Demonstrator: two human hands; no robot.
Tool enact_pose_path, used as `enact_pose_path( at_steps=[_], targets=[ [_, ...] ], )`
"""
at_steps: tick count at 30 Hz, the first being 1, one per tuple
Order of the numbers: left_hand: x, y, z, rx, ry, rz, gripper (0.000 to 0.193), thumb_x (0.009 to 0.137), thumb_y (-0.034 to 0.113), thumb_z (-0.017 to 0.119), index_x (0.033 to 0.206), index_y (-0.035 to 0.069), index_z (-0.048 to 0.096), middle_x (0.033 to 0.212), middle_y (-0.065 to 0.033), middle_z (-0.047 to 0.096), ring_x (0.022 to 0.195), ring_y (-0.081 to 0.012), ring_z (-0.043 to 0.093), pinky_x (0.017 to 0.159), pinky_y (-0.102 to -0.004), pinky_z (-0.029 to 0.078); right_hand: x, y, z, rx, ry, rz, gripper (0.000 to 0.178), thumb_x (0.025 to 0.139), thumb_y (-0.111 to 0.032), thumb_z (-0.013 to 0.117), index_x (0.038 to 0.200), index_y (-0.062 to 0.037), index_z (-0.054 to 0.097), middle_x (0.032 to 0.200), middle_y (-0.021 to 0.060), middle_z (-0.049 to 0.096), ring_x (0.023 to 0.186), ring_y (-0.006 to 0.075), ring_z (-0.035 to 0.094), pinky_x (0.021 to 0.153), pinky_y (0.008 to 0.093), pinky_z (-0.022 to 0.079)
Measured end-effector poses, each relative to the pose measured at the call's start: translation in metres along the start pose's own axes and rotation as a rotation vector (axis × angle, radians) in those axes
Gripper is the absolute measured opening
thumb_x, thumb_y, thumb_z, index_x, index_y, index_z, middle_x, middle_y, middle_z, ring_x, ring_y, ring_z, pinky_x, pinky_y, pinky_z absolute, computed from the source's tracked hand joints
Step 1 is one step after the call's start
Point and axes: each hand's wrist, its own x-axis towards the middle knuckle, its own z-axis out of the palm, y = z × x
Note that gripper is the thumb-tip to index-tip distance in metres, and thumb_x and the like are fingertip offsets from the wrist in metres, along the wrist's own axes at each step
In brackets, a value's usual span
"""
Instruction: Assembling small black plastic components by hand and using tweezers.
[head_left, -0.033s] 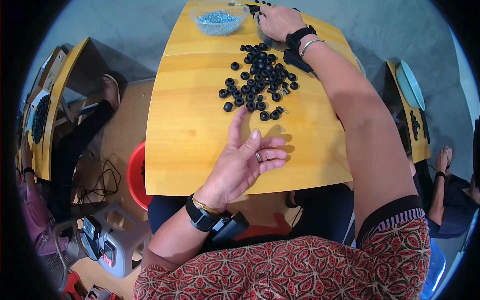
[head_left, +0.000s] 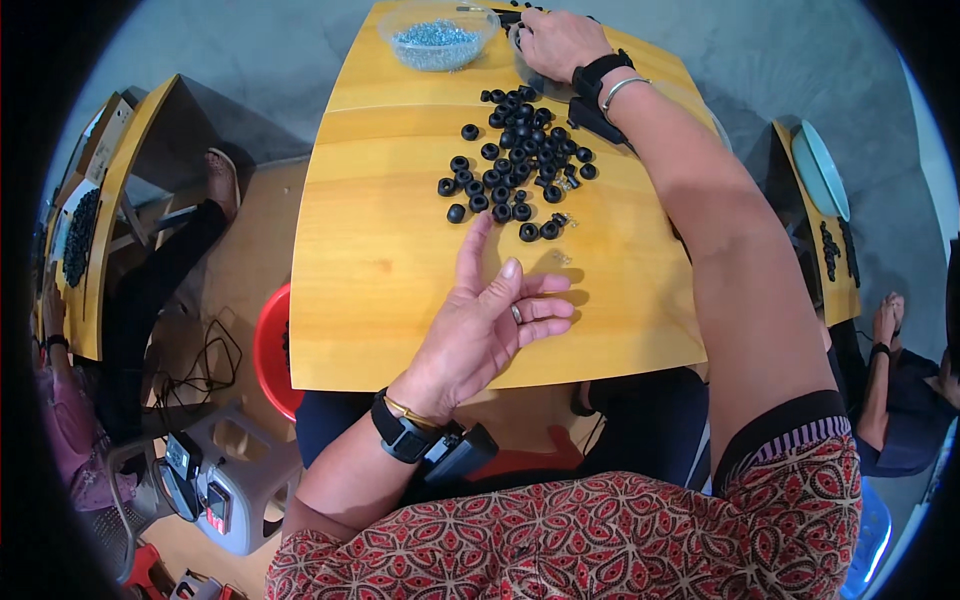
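Observation:
A loose pile of round black rubber-like pieces with holes [head_left: 525,150] lies on the yellow wooden table [head_left: 370,300]. My left hand [head_left: 485,325] is open, palm partly up, its index fingertip at the near edge of the pile and the other fingers apart over the wood. Several tiny clear bits [head_left: 562,259] lie just beyond those fingers. At the far end, my right hand [head_left: 563,46] reaches over a clear round tub [head_left: 545,88] beside the pile. Its fingers bend down and their tips are hidden, so any hold cannot be seen.
A clear bowl of small blue pieces [head_left: 437,50] stands at the far left of the table. A red basin [head_left: 270,345] is below the left edge. Co-workers sit at side tables; a pale green basin [head_left: 822,170] stands at right. A grey stool [head_left: 240,490] is lower left.

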Motion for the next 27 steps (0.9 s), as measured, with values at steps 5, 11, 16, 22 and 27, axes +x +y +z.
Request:
enact_pose_path(
  at_steps=[5,11,16,22,27],
  targets=[
    [0.001,0.0,-0.002,-0.011,-0.018,-0.01,0.062,0.091,0.022,0.039,0.133,0.029,-0.005,0.102,-0.0209,0.049,0.087,-0.026,0.057,0.076,-0.0362,0.049,0.0,0.006,0.0,0.015,0.021,-0.016,0.028,0.078,-0.025,0.042,0.08,-0.0012,0.057,0.078,0.0208,0.06,0.074,0.0348,0.057,0.066,0.042,0.045],
    [-0.001,-0.002,-0.003,0.042,0.014,0.002,0.061,0.09,0.027,0.04,0.133,0.032,-0.003,0.108,-0.0231,0.046,0.091,-0.0277,0.055,0.079,-0.0388,0.047,-0.013,0.004,-0.011,0.084,0.036,0.021,0.03,0.079,-0.027,0.042,0.084,-0.0011,0.057,0.082,0.021,0.059,0.078,0.0351,0.056,0.07,0.042,0.044],
    [0.002,-0.002,0.001,0.049,0.017,0.019,0.064,0.09,0.028,0.039,0.132,0.033,-0.009,0.111,-0.0249,0.044,0.091,-0.029,0.055,0.079,-0.0403,0.047,-0.095,0.023,0.002,-0.057,0.047,0.018,0.025,0.077,-0.023,0.043,0.082,-0.0059,0.061,0.074,0.0171,0.061,0.069,0.033,0.06,0.064,0.0427,0.048],
    [0.002,0.0,-0.001,0.028,0.014,0.02,0.064,0.09,0.029,0.039,0.132,0.035,-0.009,0.117,-0.0267,0.04,0.093,-0.0303,0.054,0.081,-0.042,0.046,-0.109,0.003,0.001,0.11,-0.291,0.156,0.029,0.075,-0.022,0.041,0.083,-0.0022,0.061,0.085,0.0209,0.06,0.083,0.034,0.057,0.075,0.0411,0.046],
    [0.002,-0.001,0.0,0.032,0.02,0.013,0.063,0.09,0.029,0.038,0.132,0.035,-0.009,0.119,-0.0265,0.038,0.096,-0.0311,0.053,0.082,-0.0423,0.046,-0.121,0.0,0.005,0.199,-0.39,0.213,0.036,0.079,-0.032,0.046,0.088,0.0012,0.058,0.087,0.0206,0.059,0.085,0.0346,0.056,0.077,0.0404,0.044]
  ],
)
